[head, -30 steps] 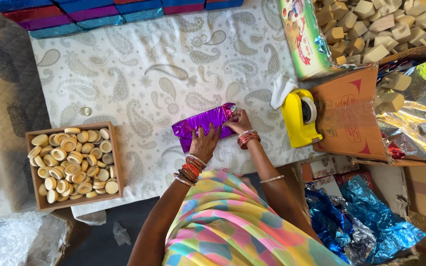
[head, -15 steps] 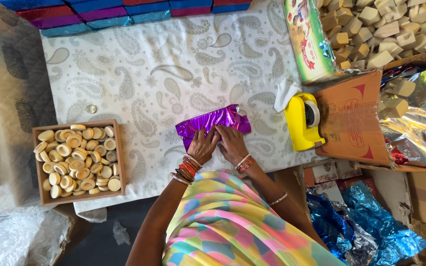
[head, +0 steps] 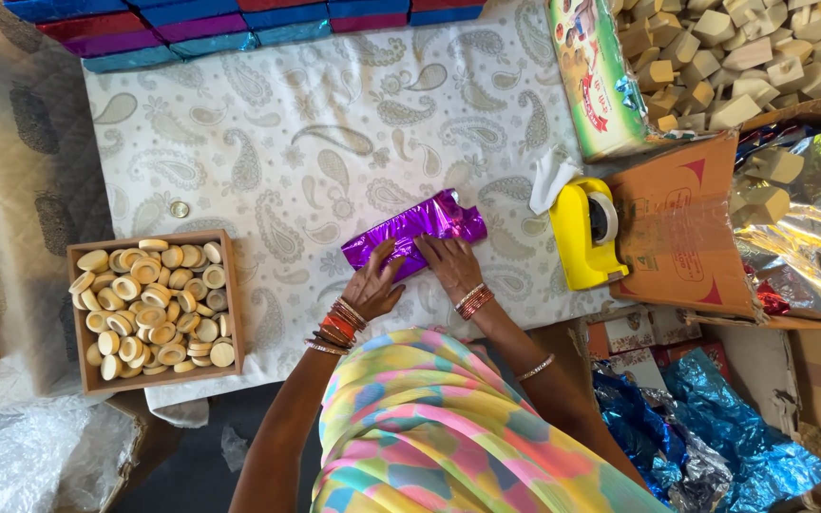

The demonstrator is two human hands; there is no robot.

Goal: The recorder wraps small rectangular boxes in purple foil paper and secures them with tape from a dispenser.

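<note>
A long box half wrapped in shiny purple foil (head: pixel 417 228) lies on the paisley cloth (head: pixel 315 142) in front of me. My left hand (head: pixel 373 278) presses flat on its near left part, fingers spread. Just to the right, my right hand (head: pixel 448 263) rests on the near edge of the foil, holding it down. The foil's right end sticks out loose and crumpled.
A yellow tape dispenser (head: pixel 582 233) stands right of the parcel, with a white tissue (head: pixel 549 178) behind it. A wooden tray (head: pixel 152 309) of round wooden pieces sits at left, a coin (head: pixel 179 209) above it. Wrapped boxes (head: pixel 192 27) line the far edge; cartons of wooden blocks (head: pixel 734 57) and foil sheets (head: pixel 715 437) are at right.
My right hand came back from the parcel's right end to its near edge beside the left hand. The parcel turned slightly, its right end now further away.
</note>
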